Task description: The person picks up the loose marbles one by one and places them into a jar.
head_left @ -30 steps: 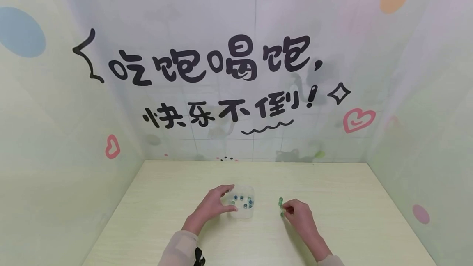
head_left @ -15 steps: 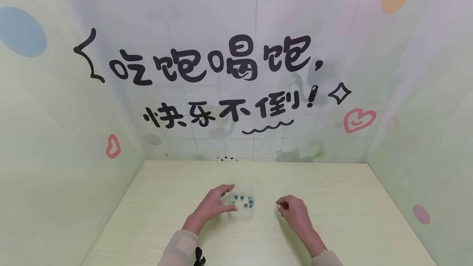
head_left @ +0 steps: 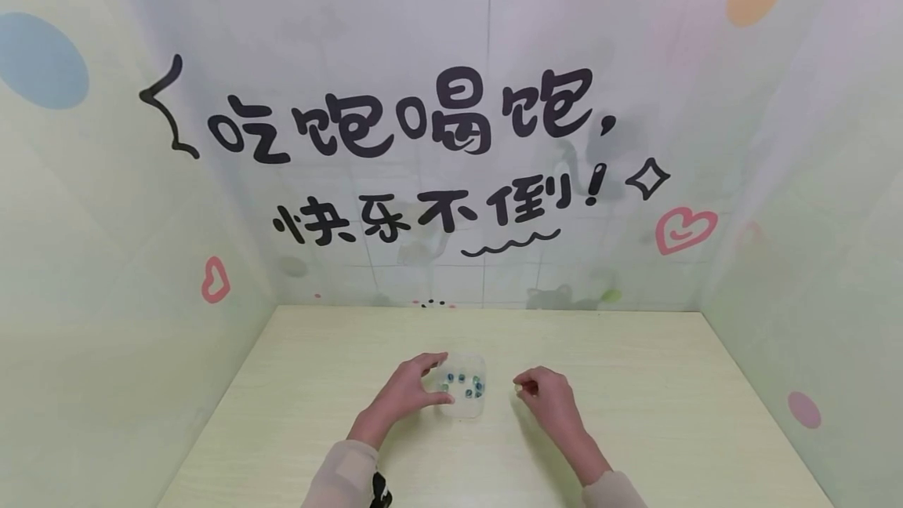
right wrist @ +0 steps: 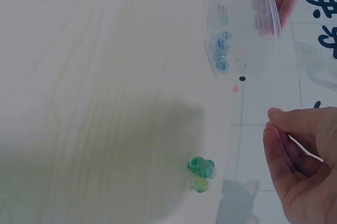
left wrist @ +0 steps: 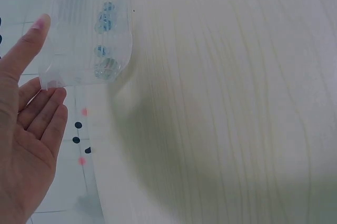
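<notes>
My left hand point(head_left: 404, 393) holds a small clear plastic box point(head_left: 467, 414), thumb on the near side and fingers on the far side. Several blue and green glass marbles point(head_left: 462, 378) lie on its bottom. Right of the box, my right hand point(head_left: 557, 408) is raised with thumb and index finger pinched together. A tiny pale marble point(head_left: 518, 389) shows at those fingertips in the head view; the right wrist view hides it. Below that hand, a small cluster of green and yellowish marbles point(right wrist: 200, 167) sits on the table, covered by the hand in the head view.
The light wooden table point(head_left: 339, 335) ends at a printed cloth backdrop point(head_left: 451, 273) with large black characters. Similar cloth hangs on both sides. A dark patterned object point(head_left: 380, 489) shows beside the left sleeve.
My right hand has lifted from the marble cluster and shifted left toward the box, a marble at its fingertips. The left hand and box have stayed put.
</notes>
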`<state>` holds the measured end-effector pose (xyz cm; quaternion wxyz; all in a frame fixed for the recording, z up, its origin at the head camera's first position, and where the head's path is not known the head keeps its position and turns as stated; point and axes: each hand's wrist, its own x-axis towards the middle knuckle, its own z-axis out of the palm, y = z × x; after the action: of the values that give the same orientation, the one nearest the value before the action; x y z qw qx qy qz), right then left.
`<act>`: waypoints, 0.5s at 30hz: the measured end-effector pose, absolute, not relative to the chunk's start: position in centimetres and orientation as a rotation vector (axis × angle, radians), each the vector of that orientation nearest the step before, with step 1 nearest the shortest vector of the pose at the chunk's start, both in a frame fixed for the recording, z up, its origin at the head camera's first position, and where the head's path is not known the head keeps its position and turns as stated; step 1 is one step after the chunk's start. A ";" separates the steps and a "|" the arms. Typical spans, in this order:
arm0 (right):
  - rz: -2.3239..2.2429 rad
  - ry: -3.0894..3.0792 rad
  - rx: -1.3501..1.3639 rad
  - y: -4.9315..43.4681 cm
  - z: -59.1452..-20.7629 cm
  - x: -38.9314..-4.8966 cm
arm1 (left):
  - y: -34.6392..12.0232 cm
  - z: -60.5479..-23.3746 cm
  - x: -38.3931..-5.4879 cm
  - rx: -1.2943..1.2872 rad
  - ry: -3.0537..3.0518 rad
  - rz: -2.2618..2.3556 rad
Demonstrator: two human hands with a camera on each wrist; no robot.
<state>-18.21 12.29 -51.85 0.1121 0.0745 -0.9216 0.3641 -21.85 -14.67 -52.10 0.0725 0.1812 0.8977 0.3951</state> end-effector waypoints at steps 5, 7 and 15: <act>1.088 -2.707 0.229 11.7 -51.6 -18.3 | -14.7 -52.1 -21.8 0.540 2.696 1.192; 1.096 -2.713 0.224 11.4 -51.6 -18.4 | -14.7 -52.1 -21.8 0.538 2.697 1.190; 1.094 -2.728 0.246 10.7 -51.2 -18.5 | -14.7 -52.1 -21.8 0.542 2.687 1.209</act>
<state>-18.51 10.75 -51.18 0.0958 0.0829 -0.9207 0.3691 -21.77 -14.72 -52.08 0.0728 0.1805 0.8946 0.4023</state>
